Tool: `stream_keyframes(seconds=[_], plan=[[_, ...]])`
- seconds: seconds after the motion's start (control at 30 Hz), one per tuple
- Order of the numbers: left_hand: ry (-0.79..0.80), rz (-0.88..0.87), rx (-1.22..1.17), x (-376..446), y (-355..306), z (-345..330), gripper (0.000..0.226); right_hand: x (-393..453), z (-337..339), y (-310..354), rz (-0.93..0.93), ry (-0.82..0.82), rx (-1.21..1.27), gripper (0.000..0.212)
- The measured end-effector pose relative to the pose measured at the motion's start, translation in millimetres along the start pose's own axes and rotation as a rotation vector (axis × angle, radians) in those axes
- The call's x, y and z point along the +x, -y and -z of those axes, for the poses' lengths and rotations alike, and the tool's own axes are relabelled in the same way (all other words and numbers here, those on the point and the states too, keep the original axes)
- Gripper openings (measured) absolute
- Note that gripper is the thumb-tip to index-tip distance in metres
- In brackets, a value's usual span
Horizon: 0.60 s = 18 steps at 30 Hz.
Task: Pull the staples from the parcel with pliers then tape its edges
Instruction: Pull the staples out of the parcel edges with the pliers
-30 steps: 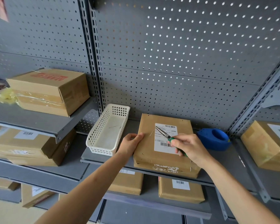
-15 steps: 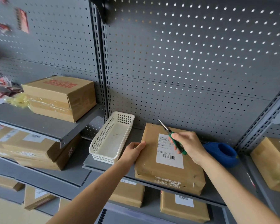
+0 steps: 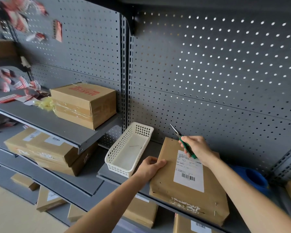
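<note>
Presently one parcel (image 3: 183, 195) is lying on the shelf (image 3: 106, 175), left hand (image 3: 149, 167) gripping its edge, right hand (image 3: 198, 147) clasping one pliers (image 3: 178, 134), lifted off the label (image 3: 188, 172) since.

My left hand (image 3: 151, 167) grips left edge of flat brown paper parcel (image 3: 188, 182) on grey metal shelf (image 3: 141, 187); right hand (image 3: 197, 147) holds green-handled needle-nose pliers (image 3: 183, 140) above it, tips up.

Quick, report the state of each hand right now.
Left hand: grips the left edge of the parcel, thumb on top.
Right hand: holds the green-handled pliers, tips pointing up, off the parcel.
</note>
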<state>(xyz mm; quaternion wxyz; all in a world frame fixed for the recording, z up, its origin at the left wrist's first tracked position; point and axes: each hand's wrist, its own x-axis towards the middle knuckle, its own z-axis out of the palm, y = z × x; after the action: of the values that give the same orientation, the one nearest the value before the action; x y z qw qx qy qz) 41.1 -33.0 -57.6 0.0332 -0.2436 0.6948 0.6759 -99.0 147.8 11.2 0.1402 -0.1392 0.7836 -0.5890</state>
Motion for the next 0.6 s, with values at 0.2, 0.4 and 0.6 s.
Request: stream_keyframes(seconds=[0.2,0.4,0.6], plan=[[-0.022,-0.002,0.063,-2.9,-2.5,0.7,0.049,23.1,-12.0,11.2,0.015,0.008,-0.217,0.031],[-0.009,0.002,-0.001,2.6,0.4,0.6,0.053,52.0,-30.7,12.9,0.082,0.022,-0.372,0.032],[-0.015,-0.004,-0.006,1.1,-0.5,1.5,0.057,61.8,-49.4,18.9,0.199,0.069,-0.543,0.018]])
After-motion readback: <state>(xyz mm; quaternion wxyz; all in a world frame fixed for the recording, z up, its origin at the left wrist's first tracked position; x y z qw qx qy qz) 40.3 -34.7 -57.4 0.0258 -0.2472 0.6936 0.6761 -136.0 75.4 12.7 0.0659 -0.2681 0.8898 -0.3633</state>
